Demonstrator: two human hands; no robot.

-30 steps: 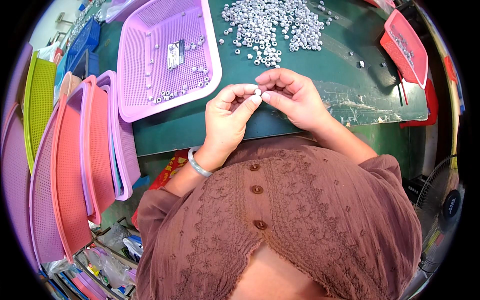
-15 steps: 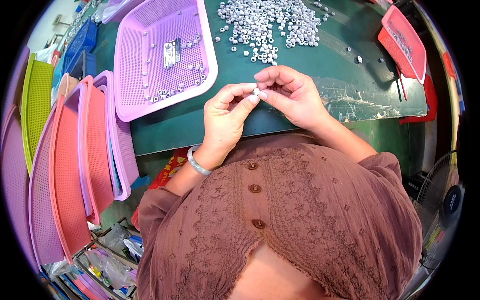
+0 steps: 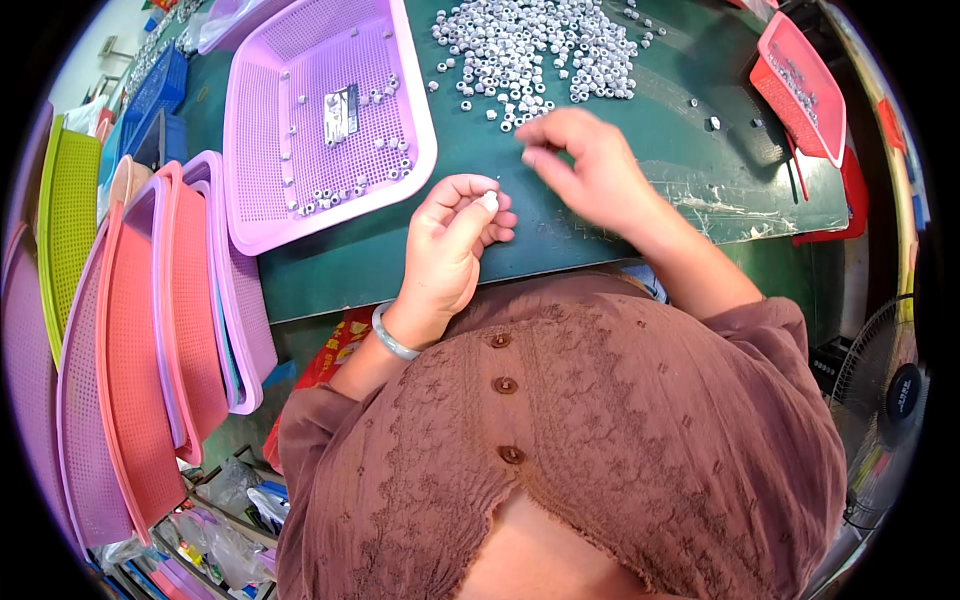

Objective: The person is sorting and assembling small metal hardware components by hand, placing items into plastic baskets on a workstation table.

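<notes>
My left hand (image 3: pixel 450 240), a pale bangle at its wrist, is closed over the near part of the table. A small whitish piece (image 3: pixel 490 201) shows at its thumb tip, pinched against the forefinger. My right hand (image 3: pixel 585 165) is just short of the pile of small grey, ring-like pieces (image 3: pixel 540 50), its thumb and forefinger apart and nothing visible between them. It is slightly blurred. To the left of the pile, a purple perforated basket (image 3: pixel 428 150) holds a scatter of similar pieces and a small printed card (image 3: pixel 341 115).
The green table (image 3: pixel 680 130) has a scuffed, peeling front edge at the right. A pink basket (image 3: pixel 825 140) with more small pieces stands far right. Several purple and coral baskets (image 3: pixel 130 400) are stacked on end at my left. A fan (image 3: pixel 870 380) stands low at the right.
My hands have parted. The right one moved up and away toward the pile, opening its fingers. The left one kept hold of the small piece and dropped slightly nearer to me.
</notes>
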